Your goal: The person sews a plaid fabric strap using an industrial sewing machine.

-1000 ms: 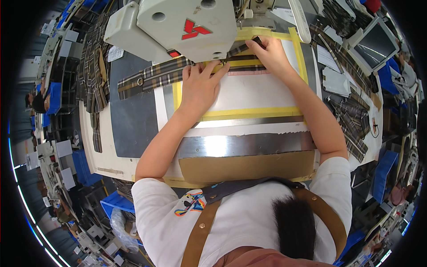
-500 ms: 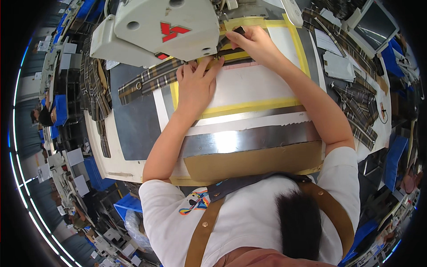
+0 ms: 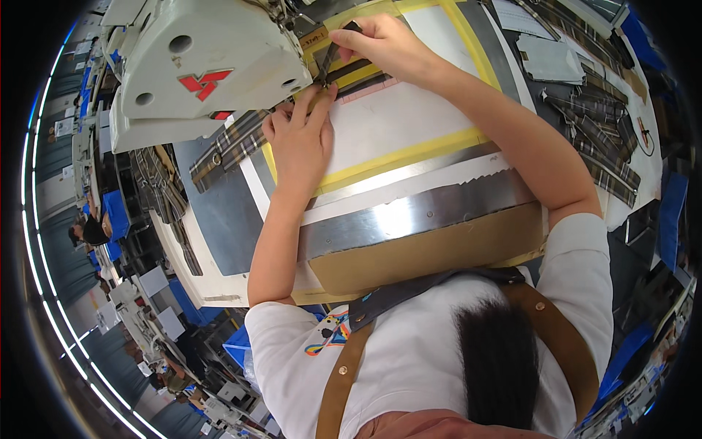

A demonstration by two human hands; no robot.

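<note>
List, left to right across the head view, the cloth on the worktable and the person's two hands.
Draped plaid cloth → plaid strip with a metal ring → left hand → right hand → pile of plaid pieces

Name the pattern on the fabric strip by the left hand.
The fabric strip is dark grey, brown and white plaid; head view.

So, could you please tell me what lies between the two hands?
Mainly a dark strip, running from the right hand toward the left hand, in the head view.
</note>
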